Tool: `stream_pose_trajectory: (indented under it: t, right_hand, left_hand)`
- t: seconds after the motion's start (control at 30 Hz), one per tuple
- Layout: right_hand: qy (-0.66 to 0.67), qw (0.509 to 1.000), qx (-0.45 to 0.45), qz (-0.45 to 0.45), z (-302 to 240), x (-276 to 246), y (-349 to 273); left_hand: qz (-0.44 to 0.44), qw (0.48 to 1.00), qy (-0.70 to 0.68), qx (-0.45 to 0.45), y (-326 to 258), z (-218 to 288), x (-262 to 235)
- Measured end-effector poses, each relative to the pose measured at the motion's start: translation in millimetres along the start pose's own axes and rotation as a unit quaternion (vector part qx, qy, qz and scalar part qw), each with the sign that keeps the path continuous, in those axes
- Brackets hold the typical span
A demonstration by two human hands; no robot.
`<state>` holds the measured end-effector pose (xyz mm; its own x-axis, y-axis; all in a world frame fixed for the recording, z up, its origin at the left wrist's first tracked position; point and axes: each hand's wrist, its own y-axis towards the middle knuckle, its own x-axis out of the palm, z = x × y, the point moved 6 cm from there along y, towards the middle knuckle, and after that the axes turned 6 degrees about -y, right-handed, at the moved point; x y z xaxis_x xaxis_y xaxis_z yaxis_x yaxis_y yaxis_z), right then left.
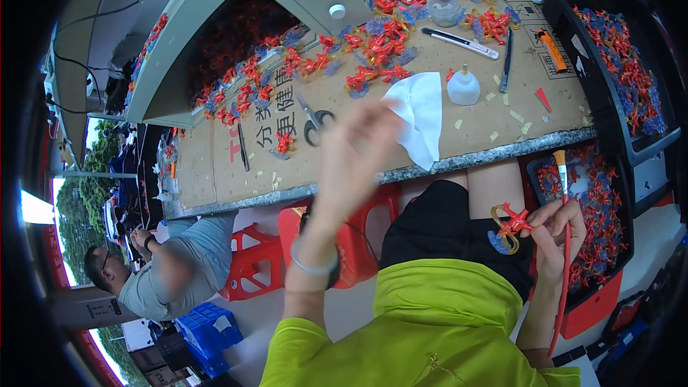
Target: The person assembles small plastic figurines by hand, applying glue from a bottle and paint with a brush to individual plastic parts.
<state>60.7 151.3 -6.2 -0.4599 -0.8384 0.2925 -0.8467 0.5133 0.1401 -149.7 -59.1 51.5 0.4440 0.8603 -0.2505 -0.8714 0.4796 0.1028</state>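
Note:
Over my lap, my right hand pinches a small red plastic figurine with a yellow loop and a clear blue part. The same hand also holds a red-handled paintbrush, bristles up. My left hand is smeared by motion above the table's front edge, so its fingers are unclear. Beside it lies a white cloth, and black-handled scissors are partly behind it. A white squeeze bottle stands to the right of the cloth.
Similar figurines cover the cardboard-topped table and the opening of a grey-green machine. A utility knife lies farther back. Black bins of figurines stand at right. Another person sits at left near red stools.

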Motion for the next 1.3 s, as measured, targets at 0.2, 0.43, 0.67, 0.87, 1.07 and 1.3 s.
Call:
stream_pose_trajectory:
  t: [0.2,0.43,0.67,0.87,1.07,1.3]
  right_hand:
    - [-0.064,0.991,0.021,-0.116,8,36,8]
    - [-0.137,0.986,0.036,-0.085,13,42,19]
    - [-0.125,0.990,-0.024,-0.060,-4,9,20]
    - [-0.166,0.984,0.014,-0.060,-2,13,1]
    - [-0.316,0.932,-0.033,-0.174,-3,27,6]
    - [-0.332,0.906,-0.118,-0.236,-12,44,5]
  left_hand:
    - [-0.229,0.859,-0.418,-0.187,-112,-26,103]
    - [-0.138,0.862,-0.443,-0.204,-108,-57,103]
    - [-0.072,0.890,-0.411,-0.185,-98,-65,106]
    - [-0.080,0.902,-0.378,-0.195,-101,-62,122]
    - [-0.076,0.917,-0.337,-0.198,-103,-60,128]
    - [-0.072,0.938,-0.295,-0.166,-108,-55,117]
